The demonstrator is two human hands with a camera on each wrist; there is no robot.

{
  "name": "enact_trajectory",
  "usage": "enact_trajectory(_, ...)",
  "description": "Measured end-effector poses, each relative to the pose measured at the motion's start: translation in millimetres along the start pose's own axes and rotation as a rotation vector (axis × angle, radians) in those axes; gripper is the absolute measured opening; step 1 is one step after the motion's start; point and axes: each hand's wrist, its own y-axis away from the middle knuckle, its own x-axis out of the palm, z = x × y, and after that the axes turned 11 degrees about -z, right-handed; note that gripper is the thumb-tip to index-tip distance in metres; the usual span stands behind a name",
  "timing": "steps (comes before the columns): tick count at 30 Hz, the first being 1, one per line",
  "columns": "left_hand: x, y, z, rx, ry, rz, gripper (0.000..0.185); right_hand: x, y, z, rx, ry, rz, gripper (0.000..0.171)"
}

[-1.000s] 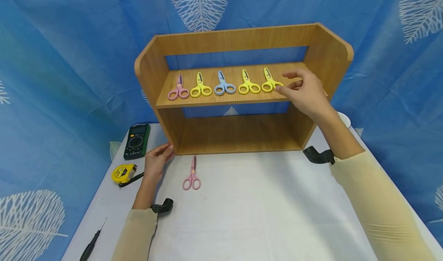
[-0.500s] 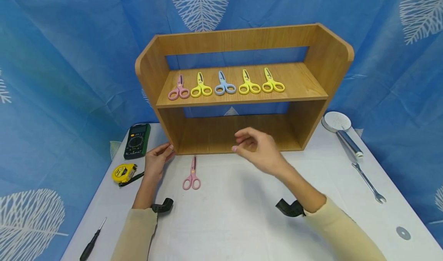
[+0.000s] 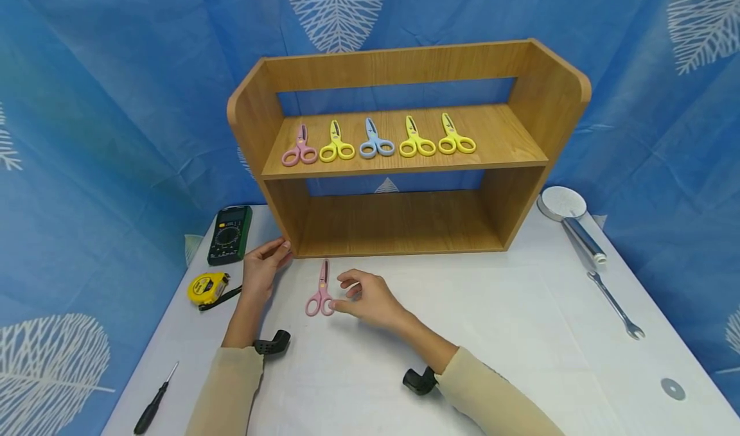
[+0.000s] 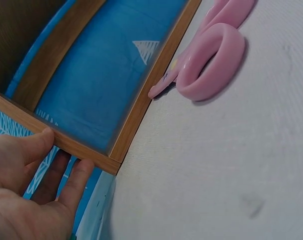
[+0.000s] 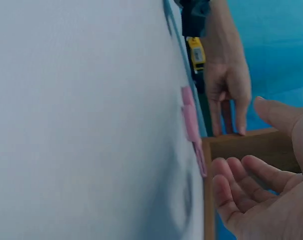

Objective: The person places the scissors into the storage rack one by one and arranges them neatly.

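In the head view, pink scissors (image 3: 320, 292) lie on the white table, blades toward the wooden shelf (image 3: 399, 252). My right hand (image 3: 370, 300) is just right of them, thumb tip overlapping the right handle loop. Its fingers are bent and parted from the thumb, with nothing between, as the right wrist view also shows. My left hand (image 3: 263, 272) touches the shelf's lower left corner; in the left wrist view its fingertips rest against the side panel's edge. On the upper board lie pink scissors (image 3: 300, 148), blue scissors (image 3: 376, 142) and several yellow scissors (image 3: 416, 139) in a row.
A multimeter (image 3: 229, 235), a tape measure (image 3: 207, 288) and a screwdriver (image 3: 155, 402) lie along the table's left side. To the right are a round white-faced object with a handle (image 3: 562, 203), a wrench (image 3: 615, 306) and a grey washer (image 3: 673, 388).
My right hand has come down from beside the rightmost yellow scissors, moving left past the shelf front to the pink scissors on the table. My left hand stays at the shelf corner.
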Motion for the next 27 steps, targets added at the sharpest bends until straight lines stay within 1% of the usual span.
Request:
enact_trajectory(6,0.1,0.8,-1.0,-0.002,-0.003,0.006,0.041,22,-5,-4,0.038,0.058,0.022,0.056)
enact_trajectory(9,-0.1,0.5,-0.7,0.000,-0.001,0.009,0.041,29,-6,-6,0.029,0.103,0.016,0.054)
enact_trajectory(14,-0.9,0.3,0.7,0.011,-0.001,0.018,0.041,39,-8,-10,0.011,0.170,-0.019,0.050)
enact_trajectory(20,-2.3,0.7,1.2,0.024,-0.001,0.020,0.042,44,-10,-7,0.032,0.229,-0.041,0.050)
enact_trajectory(27,-0.4,1.4,2.2,0.023,0.007,0.015,0.042,43,-9,-4,0.057,0.238,-0.064,0.035)
